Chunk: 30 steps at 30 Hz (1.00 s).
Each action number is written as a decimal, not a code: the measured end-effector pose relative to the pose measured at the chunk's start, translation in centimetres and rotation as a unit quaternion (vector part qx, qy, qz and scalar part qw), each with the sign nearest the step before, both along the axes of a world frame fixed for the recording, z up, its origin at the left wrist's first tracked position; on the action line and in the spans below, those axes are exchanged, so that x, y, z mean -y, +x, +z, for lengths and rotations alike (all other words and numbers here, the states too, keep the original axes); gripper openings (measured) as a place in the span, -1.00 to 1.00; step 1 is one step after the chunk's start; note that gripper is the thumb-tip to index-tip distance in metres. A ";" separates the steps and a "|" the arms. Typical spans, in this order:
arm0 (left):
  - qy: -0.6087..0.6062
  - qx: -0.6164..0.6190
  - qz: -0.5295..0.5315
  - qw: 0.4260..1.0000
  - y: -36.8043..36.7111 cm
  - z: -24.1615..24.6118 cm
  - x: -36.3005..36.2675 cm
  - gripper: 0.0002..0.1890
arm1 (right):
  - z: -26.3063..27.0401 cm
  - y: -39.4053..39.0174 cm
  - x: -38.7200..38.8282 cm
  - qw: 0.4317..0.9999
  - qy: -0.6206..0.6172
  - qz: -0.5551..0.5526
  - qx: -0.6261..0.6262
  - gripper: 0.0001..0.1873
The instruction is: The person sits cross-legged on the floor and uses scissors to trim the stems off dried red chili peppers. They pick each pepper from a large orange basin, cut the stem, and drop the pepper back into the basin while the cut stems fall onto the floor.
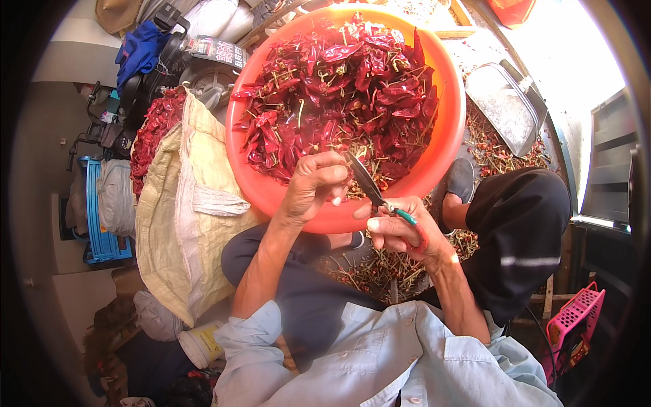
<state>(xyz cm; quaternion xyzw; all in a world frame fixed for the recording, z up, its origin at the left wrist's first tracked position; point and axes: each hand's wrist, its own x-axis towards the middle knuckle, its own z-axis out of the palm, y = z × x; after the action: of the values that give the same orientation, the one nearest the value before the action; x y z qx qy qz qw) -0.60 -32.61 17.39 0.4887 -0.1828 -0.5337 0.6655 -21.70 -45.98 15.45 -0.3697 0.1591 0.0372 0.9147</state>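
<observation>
My right hand [407, 226] grips a pair of scissors with dark blades [367, 181]; the handle [408, 217] is wrapped in green and red. The blades point up and left over the near rim of a large orange plastic tub [452, 119]. My left hand [320, 180] is raised beside the blade tips, its fingers curled together. Whether they pinch anything is hard to tell against the red behind them. Dried red chili peppers [351, 86], many with pale stems, are heaped in the tub. Loose stem bits [361, 147] lie at the heap's near side.
A yellow woven sack [203, 239] holding red chilies [160, 127] stands at the left. Cut stems [396, 267] litter the floor. A metal dustpan-like scoop [503, 107] lies at the right, a pink plastic basket [574, 320] lower right. A white bucket [201, 346] stands lower left.
</observation>
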 end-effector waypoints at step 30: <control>-0.015 0.640 0.052 0.767 -2.8 4.6 3.0 -0.90 | -0.7 0.5 -3.7 0.919 0.354 -0.071 0.159 -0.51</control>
<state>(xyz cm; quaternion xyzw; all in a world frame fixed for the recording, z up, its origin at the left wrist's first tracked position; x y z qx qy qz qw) -3.38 -35.62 22.03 0.7154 -0.5486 -0.0593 0.4286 -21.25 -42.25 14.71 -0.0110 0.0141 -0.0333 0.9993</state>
